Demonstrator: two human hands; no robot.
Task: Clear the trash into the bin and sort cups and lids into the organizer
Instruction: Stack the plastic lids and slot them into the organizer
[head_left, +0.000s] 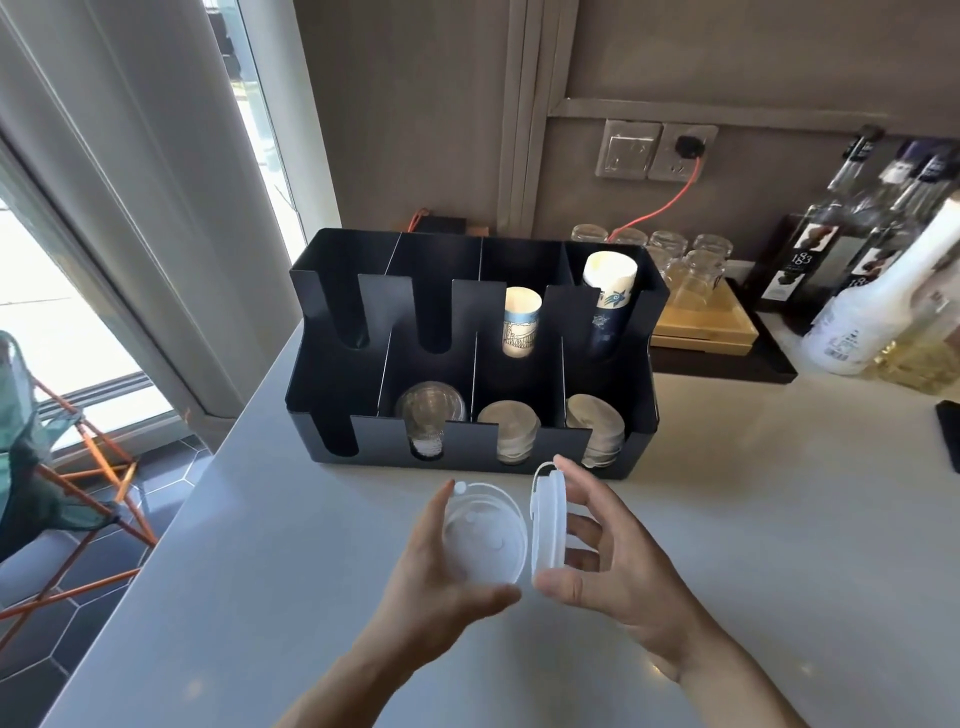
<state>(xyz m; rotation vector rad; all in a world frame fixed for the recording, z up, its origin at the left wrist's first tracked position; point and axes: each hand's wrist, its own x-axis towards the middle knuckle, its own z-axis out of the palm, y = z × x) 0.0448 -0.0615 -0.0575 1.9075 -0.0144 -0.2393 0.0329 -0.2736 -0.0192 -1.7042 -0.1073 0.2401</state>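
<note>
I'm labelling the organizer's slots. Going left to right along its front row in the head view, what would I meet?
Empty slot, clear plastic stack, pale lid stack, second pale lid stack.

Both forearms are cut off by the lower edge. Of the left hand (441, 577), the fingers (440, 501) are mostly hidden behind the clear lid (483, 535) held in it. The white lid (548, 519) pinched in the right hand (613, 571) is shown edge-on, so its face cannot be made out. The lower parts of the pale cup (521, 322) and the dark blue cup (608, 296) are hidden behind the dividers of the organizer (332, 291), and the stacks of lids (509, 426) are partly covered by its front wall. The glasses (696, 270) behind it are half hidden. The bottles (852, 291) and a dark object (948, 431) on the bench (727, 519) are cut by the right edge; the bottle labels are too blurred to be read. A chair (31, 467) is cut by the left edge.
</note>
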